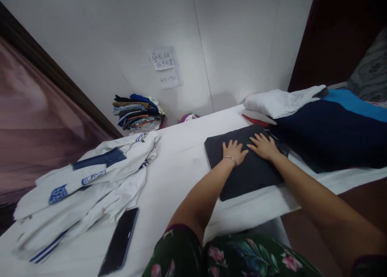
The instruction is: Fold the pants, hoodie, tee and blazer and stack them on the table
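A dark grey folded garment (pixel 250 172) lies flat on the white-covered table (pixel 178 168), to the right of its middle. My left hand (pixel 234 152), with a bracelet at the wrist, rests palm down on the garment's upper left part, fingers spread. Near the garment's upper right corner my right hand (pixel 263 146) presses down in the same way, its fingers apart. Neither hand grips the cloth. The garment's exact kind cannot be made out while it is folded.
White garments with blue stripes (pixel 99 192) lie spread on the left. A phone (pixel 119 242) lies near the front edge. At the right is a heap of dark blue clothing (pixel 332 136) with a white garment (pixel 281 102). A stack of folded clothes (pixel 139 114) stands by the wall.
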Tool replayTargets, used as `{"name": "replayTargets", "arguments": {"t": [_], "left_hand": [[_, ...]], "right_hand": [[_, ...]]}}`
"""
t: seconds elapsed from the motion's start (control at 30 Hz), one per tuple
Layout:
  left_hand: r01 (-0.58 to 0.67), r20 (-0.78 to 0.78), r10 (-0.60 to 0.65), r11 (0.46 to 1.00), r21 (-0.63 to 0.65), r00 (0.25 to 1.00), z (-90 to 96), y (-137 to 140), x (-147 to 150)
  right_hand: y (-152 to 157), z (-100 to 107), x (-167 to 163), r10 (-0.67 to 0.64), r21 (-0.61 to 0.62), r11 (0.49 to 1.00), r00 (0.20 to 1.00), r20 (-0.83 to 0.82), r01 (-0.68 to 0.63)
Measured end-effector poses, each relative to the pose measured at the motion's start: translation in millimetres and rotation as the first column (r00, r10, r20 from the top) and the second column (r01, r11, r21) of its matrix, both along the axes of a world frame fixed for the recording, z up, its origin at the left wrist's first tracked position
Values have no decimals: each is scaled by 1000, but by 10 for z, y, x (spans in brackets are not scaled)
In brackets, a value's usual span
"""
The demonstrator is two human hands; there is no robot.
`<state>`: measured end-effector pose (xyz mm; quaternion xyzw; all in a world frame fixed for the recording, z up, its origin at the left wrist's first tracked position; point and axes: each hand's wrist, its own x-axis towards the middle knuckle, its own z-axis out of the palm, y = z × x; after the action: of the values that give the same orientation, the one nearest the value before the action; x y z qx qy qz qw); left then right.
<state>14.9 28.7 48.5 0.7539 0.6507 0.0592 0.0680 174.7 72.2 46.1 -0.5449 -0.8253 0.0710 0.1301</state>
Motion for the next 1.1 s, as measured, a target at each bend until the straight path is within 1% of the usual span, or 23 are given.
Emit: {"name": "replayTargets", "arguments": {"t": [0.07,0.1,0.17,0.23,0.33,0.4,0.47,0.53,0.6,0.63,0.67,0.73,0.8,0.87,0.97,1.1], "left_hand": [[-134,-8,134,991,-21,991,31,77,-280],[-212,-1,212,976,-54,977,26,117,-405],[-335,22,340,934,-125,940,-19,191,-589],[-392,41,402,907,-152,915,-91,239,-670],[-409,50,417,905,-118,908,-191,251,-654],[-410,43,415,908,-89,909,-228,238,-618],[-410,36,414,909,-77,910,-242,225,-597],[-414,28,417,907,-76,909,-240,216,-595],[-418,22,421,904,-89,907,-238,210,-605],[-420,22,423,903,-94,906,-238,207,-612],[-420,25,424,902,-97,905,-241,203,-618],[-418,39,423,904,-95,905,-251,196,-628],[-411,56,417,907,-91,907,-263,190,-634],[-409,74,415,909,-86,907,-271,186,-640],[-414,111,420,908,-69,901,-280,178,-651],[-452,198,448,892,-30,872,-295,158,-668]], "right_hand": [[146,-194,113,-68,-106,992,996,55,73],[190,-259,159,-74,-125,989,995,63,81],[219,-318,211,-64,-116,991,996,67,72],[200,-307,219,-59,-108,992,996,69,66],[162,-220,164,-67,-115,990,993,98,79],[161,-136,60,-51,-81,995,990,130,62],[195,-52,-111,25,-13,1000,990,138,-23],[275,7,-315,146,35,988,981,131,-152],[412,15,-480,244,9,969,959,147,-248],[501,-5,-525,261,-25,965,951,165,-261],[600,-39,-541,254,-60,967,949,186,-247],[813,-136,-493,175,-111,982,960,218,-153],[1011,-240,-385,92,-123,990,971,220,-66],[1167,-316,-277,50,-122,992,978,201,-25],[1336,-376,-169,-11,-156,987,986,168,37],[1520,-438,-88,-114,-234,963,988,108,137]]}}
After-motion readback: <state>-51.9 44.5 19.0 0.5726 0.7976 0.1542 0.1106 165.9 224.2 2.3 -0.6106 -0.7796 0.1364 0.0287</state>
